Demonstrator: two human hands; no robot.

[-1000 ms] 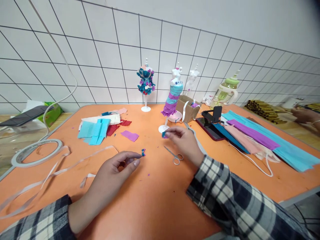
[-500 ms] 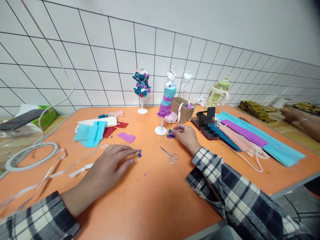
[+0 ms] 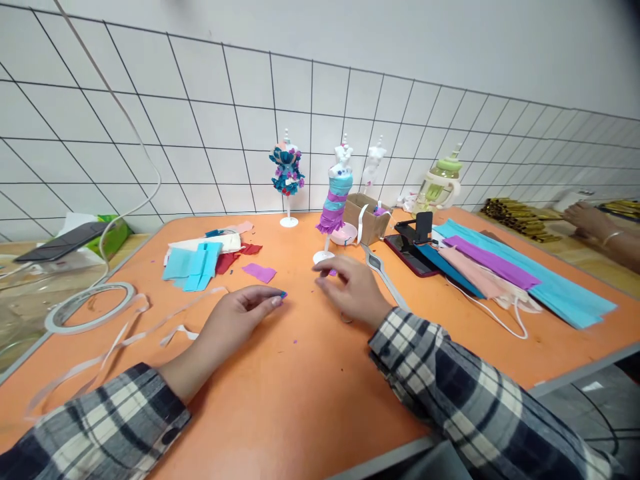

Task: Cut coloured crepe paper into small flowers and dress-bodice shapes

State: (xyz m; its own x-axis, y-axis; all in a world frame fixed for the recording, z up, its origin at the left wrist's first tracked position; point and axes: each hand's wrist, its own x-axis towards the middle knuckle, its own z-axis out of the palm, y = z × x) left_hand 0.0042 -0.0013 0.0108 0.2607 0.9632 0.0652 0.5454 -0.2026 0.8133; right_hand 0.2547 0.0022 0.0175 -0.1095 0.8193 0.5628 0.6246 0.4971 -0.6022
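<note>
My left hand [image 3: 245, 313] pinches a small blue-and-purple paper piece [image 3: 284, 294] between thumb and forefinger, just above the orange tabletop. Mostly hidden by the fingers, the piece shows only its tip. My right hand [image 3: 353, 287] hovers to its right, thumb and forefinger apart with nothing seen held in them. Behind those fingers a purple bit [image 3: 333, 272] shows. Just beyond stands a small white dress form wrapped in blue and purple paper [image 3: 336, 200], its round base [image 3: 323, 256] partly covered by my right hand. The scissors are almost wholly hidden beneath that hand.
A decorated dress form [image 3: 287, 170] stands at the back. Coloured paper strips [image 3: 500, 267] lie right, near a phone [image 3: 413, 257] and a bottle [image 3: 440, 183]. Paper scraps [image 3: 200, 263] and a tape roll [image 3: 90, 307] are left. Another person's hand [image 3: 587, 220] is far right.
My right hand has moved left, leaving the blue-purple cluster and covering the scissors. My left fingers have closed on the small paper piece. A grey strap-like thing now shows behind my right wrist.
</note>
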